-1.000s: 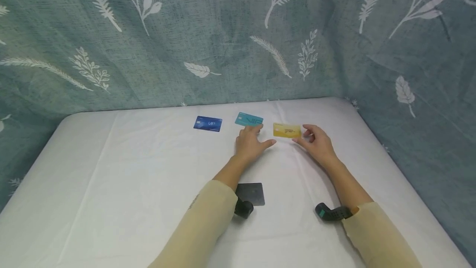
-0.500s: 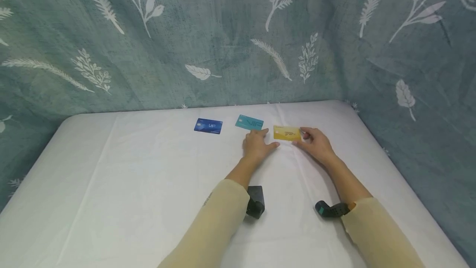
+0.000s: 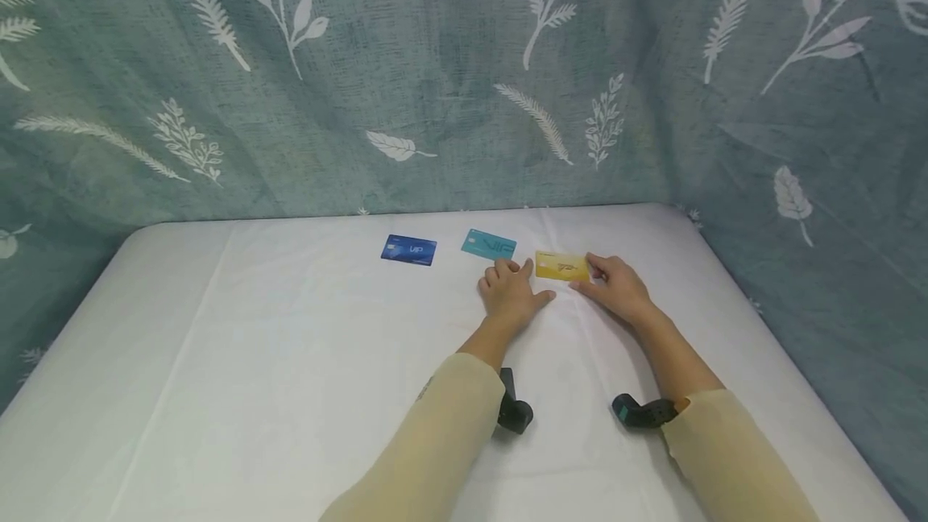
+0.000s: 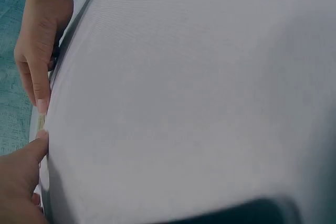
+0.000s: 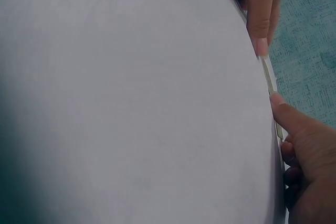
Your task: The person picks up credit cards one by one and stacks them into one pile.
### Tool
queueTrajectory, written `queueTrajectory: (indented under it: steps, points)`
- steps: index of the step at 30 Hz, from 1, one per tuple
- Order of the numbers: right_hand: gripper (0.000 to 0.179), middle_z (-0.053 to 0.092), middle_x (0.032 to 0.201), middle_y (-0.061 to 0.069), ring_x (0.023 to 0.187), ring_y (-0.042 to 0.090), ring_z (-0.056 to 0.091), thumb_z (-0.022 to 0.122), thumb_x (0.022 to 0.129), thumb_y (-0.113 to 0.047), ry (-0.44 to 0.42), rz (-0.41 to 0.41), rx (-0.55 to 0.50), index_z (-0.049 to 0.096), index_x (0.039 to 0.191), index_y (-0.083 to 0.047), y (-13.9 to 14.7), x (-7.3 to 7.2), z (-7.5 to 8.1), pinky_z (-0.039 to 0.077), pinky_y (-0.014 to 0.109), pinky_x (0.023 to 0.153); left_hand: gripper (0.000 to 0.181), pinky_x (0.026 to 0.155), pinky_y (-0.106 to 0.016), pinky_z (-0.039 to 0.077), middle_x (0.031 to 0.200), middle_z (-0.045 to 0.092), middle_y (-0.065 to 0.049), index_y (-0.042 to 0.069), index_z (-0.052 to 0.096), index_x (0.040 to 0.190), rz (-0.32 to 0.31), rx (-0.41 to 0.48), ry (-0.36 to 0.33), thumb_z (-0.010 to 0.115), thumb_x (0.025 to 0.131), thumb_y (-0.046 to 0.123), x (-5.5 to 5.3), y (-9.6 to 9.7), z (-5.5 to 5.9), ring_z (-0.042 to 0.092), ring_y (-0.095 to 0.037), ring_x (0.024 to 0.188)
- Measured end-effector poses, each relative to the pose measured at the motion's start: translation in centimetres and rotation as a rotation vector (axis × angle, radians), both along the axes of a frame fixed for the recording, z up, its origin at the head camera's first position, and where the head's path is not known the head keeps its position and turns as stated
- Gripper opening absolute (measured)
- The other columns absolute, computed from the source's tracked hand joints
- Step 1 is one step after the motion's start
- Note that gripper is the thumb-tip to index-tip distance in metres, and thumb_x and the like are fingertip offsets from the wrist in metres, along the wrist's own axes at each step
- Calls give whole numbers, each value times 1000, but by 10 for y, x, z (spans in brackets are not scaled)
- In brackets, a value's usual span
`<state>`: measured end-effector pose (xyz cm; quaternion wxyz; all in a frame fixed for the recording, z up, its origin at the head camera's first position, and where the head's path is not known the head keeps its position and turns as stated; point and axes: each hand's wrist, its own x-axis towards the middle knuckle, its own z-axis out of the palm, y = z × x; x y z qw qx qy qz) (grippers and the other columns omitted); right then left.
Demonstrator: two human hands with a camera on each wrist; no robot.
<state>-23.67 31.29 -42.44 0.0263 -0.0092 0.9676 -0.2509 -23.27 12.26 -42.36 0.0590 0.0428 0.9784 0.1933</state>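
Note:
A yellow card (image 3: 562,266) lies flat near the back of the white-covered table. My right hand (image 3: 616,288) holds its right end, index finger at the far corner and thumb by the near edge. On the other side, my left hand (image 3: 507,294) spreads its thumb and index finger close to the card's left end. Just beyond the left fingers is a teal card (image 3: 489,244) with VIP lettering, and a blue VIP card (image 3: 409,250) lies farther left. Both wrist views show the yellow card (image 5: 270,77) nearly edge-on between the hands.
A dark grey card (image 3: 508,381) is mostly hidden under my left forearm. Black wrist cameras (image 3: 641,412) project from both sleeves. A leaf-patterned green-blue curtain (image 3: 435,87) hangs behind the white tabletop (image 3: 254,385).
My left hand has shifted right, away from the teal card toward the yellow one. My right index finger has come down to the yellow card's corner. The left forearm now covers more of the dark card.

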Motion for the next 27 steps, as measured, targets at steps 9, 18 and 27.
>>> queueTrajectory:
  steps: [9, 18, 27]
  points:
    - [62, 53, 108, 18, 94, 29, 48, 63, 89, -37, 30, 10, 3, 45, 138, -3, -1, 1, -1, 41, 44, 81, 64, 87, -36, 29, 114, 40, 0, 36, 40, 142, 44, 49, 5, 57, 85, 59, 0, 2, 2, 35, -18, 99]
    - [55, 54, 103, 15, 90, 28, 44, 64, 88, -35, 108, 13, -14, 52, 134, -6, 1, 6, -3, 35, 38, 75, 54, 97, -37, 29, 123, 47, -1, 27, 55, 134, 85, 263, 18, 67, 84, 46, 1, 1, 5, 40, -20, 110]
    - [54, 57, 101, 14, 85, 25, 41, 72, 82, -35, 174, 48, -51, 59, 128, -8, -3, 12, -11, 30, 34, 71, 43, 100, -36, 30, 121, 52, 2, 27, 64, 123, 115, 309, 81, 71, 83, 38, 3, -4, -3, 44, -19, 114]
